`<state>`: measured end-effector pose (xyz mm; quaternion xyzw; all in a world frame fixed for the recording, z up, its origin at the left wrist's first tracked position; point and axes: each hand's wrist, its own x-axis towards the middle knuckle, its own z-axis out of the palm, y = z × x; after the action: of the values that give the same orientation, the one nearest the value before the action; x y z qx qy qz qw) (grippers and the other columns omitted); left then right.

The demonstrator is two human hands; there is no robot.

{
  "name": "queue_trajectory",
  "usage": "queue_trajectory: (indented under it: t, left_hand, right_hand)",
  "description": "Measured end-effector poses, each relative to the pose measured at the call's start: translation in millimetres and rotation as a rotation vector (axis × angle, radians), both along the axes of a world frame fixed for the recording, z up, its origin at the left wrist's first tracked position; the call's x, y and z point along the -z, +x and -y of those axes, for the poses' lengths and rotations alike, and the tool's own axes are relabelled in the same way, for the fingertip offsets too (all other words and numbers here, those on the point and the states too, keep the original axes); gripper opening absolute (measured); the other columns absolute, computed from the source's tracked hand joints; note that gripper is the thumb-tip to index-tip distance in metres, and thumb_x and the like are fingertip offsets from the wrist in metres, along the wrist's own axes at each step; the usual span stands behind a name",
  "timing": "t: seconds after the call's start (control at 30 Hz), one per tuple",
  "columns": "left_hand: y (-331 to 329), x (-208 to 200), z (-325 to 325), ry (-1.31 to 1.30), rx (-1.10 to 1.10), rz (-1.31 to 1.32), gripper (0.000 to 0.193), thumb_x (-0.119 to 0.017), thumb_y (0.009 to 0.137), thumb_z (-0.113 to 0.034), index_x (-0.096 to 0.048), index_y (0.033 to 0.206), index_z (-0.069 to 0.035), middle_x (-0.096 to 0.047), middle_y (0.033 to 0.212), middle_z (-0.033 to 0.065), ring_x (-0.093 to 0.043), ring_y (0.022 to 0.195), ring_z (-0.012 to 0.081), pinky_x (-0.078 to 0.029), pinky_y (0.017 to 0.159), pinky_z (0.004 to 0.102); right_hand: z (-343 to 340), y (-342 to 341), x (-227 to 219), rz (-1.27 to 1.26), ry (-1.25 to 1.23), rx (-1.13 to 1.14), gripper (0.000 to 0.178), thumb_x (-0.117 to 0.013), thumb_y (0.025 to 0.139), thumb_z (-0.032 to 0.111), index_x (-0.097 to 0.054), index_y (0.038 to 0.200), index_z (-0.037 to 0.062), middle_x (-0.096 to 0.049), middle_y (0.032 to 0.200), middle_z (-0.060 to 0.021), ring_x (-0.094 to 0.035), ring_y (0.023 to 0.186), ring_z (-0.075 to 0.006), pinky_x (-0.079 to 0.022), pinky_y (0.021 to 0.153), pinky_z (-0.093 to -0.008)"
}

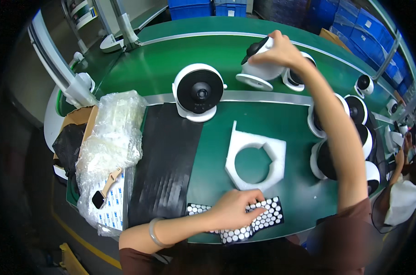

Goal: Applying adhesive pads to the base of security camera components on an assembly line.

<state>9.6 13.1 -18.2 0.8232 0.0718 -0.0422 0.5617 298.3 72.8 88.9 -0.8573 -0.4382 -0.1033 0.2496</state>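
The right arm reaches far forward, elbow nearly straight, its hand gripping with the thumb stretched leftward; its other fingertips seem partly hidden. The left forearm slants in low, its hand palm down, thumb and forefinger bent and apart.

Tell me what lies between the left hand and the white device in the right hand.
The head view shows a white foam cutout near the left hand, then a metal strip before the held device.
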Motion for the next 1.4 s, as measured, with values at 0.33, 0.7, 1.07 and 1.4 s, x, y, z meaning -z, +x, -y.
queue_trajectory:
  t: [0.33, 0.7, 1.07, 1.4]
  left_hand:
    - [0.3, -0.3, -0.3, -0.039, -0.117, 0.138, 0.025, -0.065, 0.075, -0.015, -0.058, 0.09, 0.004, -0.063, 0.076, 0.0087, -0.058, 0.071, 0.0107, -0.046, 0.068, 0.0238]
    - [7.8, -7.0, -1.4, -0.081, -0.088, 0.18, 0.025, -0.063, 0.075, -0.016, -0.059, 0.087, 0.005, -0.062, 0.078, 0.0131, -0.061, 0.073, 0.0178, -0.047, 0.07, 0.0271]
    - [-2.1, -54.0, 23.1, 0.148, 0.258, 0.149, 0.056, -0.068, 0.069, -0.033, -0.041, 0.108, -0.004, -0.06, 0.088, 0.0176, -0.059, 0.076, 0.0318, -0.046, 0.066, 0.0333]
    - [-13.3, -13.7, 38.2, 0.901, 0.258, 0.275, 0.061, -0.071, 0.061, -0.029, -0.044, 0.107, 0.0, -0.047, 0.097, 0.0113, -0.048, 0.09, 0.0269, -0.04, 0.077, 0.0344]
  right_hand:
    - [80.6, -82.9, 10.5, -0.818, -0.606, -0.42, 0.075, -0.055, 0.059, 0.064, -0.059, 0.101, 0.0027, -0.059, 0.093, -0.015, -0.06, 0.082, -0.0249, -0.052, 0.053, -0.0347]
    - [93.1, -81.4, 51.0, -0.413, 0.112, -0.352, 0.06, -0.042, 0.079, 0.057, -0.064, 0.089, 0.0022, -0.061, 0.092, -0.0185, -0.059, 0.085, -0.0285, -0.045, 0.073, -0.0328]
    - [299.1, -155.9, 56.4, -0.959, 0.291, -0.134, 0.014, -0.063, 0.073, 0.005, -0.056, 0.083, -0.0001, -0.057, 0.067, 0.0, -0.047, 0.056, -0.0015, -0.037, 0.051, -0.0163]
    - [336.2, -159.6, 96.6, 0.096, 0.101, 0.105, 0.055, -0.07, 0.062, 0.017, -0.048, 0.112, 0.0066, -0.049, 0.112, -0.0133, -0.046, 0.105, -0.029, -0.037, 0.088, -0.0392]
